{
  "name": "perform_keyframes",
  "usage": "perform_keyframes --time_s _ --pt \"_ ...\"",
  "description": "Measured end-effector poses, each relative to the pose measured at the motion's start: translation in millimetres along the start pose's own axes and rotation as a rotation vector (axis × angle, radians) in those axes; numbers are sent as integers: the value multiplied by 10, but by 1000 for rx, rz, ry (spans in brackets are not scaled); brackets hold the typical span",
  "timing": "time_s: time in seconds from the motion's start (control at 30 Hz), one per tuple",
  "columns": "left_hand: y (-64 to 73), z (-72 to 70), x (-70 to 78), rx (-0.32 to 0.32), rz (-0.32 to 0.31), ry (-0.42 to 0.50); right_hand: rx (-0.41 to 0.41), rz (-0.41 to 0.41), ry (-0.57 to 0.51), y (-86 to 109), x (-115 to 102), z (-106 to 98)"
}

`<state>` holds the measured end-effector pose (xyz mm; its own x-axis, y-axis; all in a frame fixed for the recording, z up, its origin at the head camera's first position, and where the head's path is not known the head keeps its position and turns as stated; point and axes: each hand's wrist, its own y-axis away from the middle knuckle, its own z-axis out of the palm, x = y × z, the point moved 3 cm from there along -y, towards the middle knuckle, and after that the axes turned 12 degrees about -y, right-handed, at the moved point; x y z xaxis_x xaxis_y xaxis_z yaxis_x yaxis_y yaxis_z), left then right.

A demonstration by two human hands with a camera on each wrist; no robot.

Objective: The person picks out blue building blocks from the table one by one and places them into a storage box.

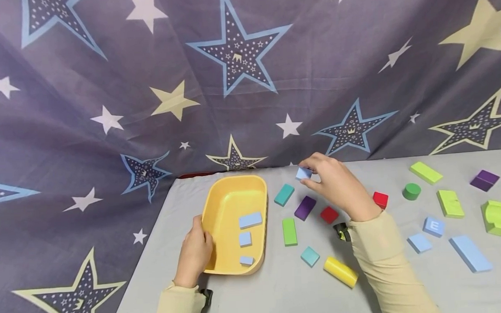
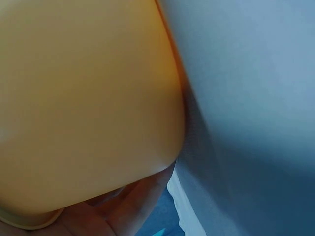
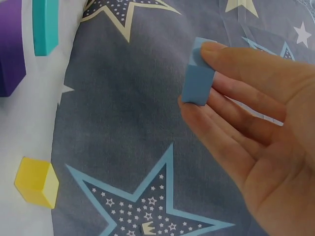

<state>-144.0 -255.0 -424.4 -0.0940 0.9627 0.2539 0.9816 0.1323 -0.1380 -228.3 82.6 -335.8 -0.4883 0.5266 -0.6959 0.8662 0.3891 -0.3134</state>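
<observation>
My right hand (image 1: 338,185) pinches a light blue block (image 3: 199,73) between thumb and fingertips, raised near the back edge of the table. In the head view that block shows just beyond the teal block (image 1: 284,195). My left hand (image 1: 193,253) grips the left side of a yellow plastic tray (image 1: 212,194). Inside the tray, along its right side, lie a longer blue block (image 1: 250,220), a blue square block (image 1: 245,239) and a small blue block (image 1: 246,260). The left wrist view is mostly filled by the tray's outer wall (image 2: 93,108), with fingers beneath it.
Right of the tray lie purple (image 1: 305,208), red (image 1: 329,214) and green (image 1: 289,232) blocks and a yellow cylinder (image 1: 340,272). Farther right are several blue, lime and purple blocks. A yellow block (image 3: 37,182) shows in the right wrist view. A star-patterned curtain (image 1: 249,119) hangs behind.
</observation>
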Motion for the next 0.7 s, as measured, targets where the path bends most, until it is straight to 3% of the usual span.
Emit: perform_keyframes --time_s 0.4,0.7 --pt "-11 7 -5 -25 -19 -5 -27 -3 50 -12 -87 126" --pt "-9 4 1 -19 -11 -8 -39 -51 55 -14 -173 222"
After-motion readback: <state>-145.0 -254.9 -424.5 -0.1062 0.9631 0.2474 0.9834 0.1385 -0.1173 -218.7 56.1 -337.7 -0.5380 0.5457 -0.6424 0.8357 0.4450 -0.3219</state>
